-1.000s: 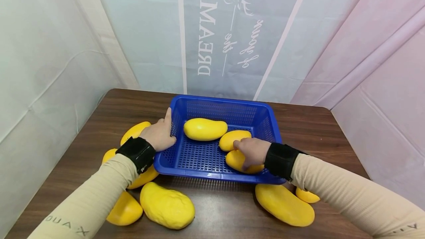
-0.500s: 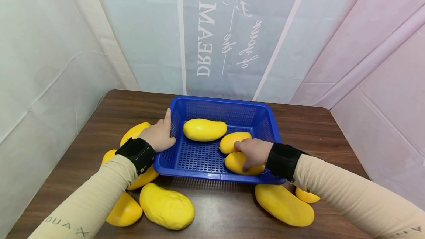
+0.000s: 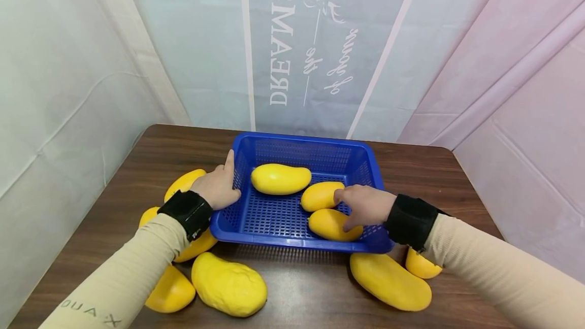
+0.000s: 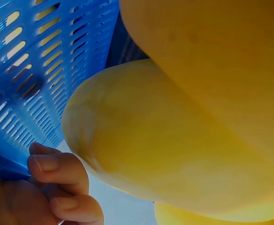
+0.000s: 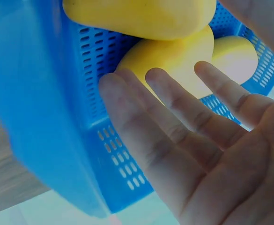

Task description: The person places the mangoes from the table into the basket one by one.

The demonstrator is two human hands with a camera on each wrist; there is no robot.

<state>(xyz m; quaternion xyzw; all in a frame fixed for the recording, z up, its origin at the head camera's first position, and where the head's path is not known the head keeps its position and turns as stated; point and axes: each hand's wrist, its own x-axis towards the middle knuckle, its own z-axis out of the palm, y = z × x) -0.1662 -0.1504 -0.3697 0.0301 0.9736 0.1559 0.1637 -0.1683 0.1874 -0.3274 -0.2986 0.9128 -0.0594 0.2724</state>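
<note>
A blue plastic basket [image 3: 283, 242] holds three yellow mangoes: a large one [image 3: 281, 179] toward the left, a smaller one [image 3: 322, 196] right of centre, and another [image 3: 333, 225] near the front. My left hand [image 3: 218, 187] grips the basket's left rim, thumb inside and index finger lying along it. In the left wrist view the other fingers [image 4: 62, 176] curl by the slotted outer wall. Over the right part of the basket, my right hand [image 3: 367, 206] hovers at the two smaller mangoes. The right wrist view shows its fingers [image 5: 188, 105] spread and holding nothing; contact there is unclear.
Several mangoes lie left of the basket, partly behind the left arm, one at its side [image 3: 184, 184]. A lumpy mango [image 3: 228, 284] lies in front. At front right are a long mango [image 3: 389, 282] and a partly hidden one [image 3: 422, 265]. Cloth walls surround the brown table [image 3: 301, 288].
My right hand has let go of the front small mango and drawn back to the right, its fingers loosening. The left hand stays on the rim. The mangoes lie almost as before.
</note>
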